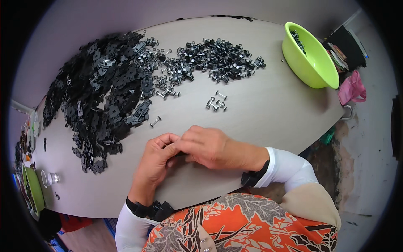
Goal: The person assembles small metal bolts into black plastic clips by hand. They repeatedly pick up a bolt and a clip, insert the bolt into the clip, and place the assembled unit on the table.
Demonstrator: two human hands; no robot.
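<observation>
My left hand (pixel 154 158) and my right hand (pixel 206 147) meet over the near middle of the table, fingers pressed together. A bit of something dark shows beneath the joined fingers, but the hands hide most of it. Just beyond the left hand lies a single metal axle with small dark wheels (pixel 155 121). Farther off, a few more wheeled axles (pixel 216 104) sit in a loose cluster. To the left spreads a large heap of flat black plastic parts (pixel 113 84). A pile of small wheel pieces and axles (pixel 218 59) covers the table behind.
A lime-green bowl (pixel 312 63) with small dark pieces inside stands at the far right, beside a pink bag (pixel 352 89). At the left edge are a clear plastic cup (pixel 50 178) and another green bowl (pixel 34 189). The table (pixel 260 113) has a curved-looking front edge close to my body.
</observation>
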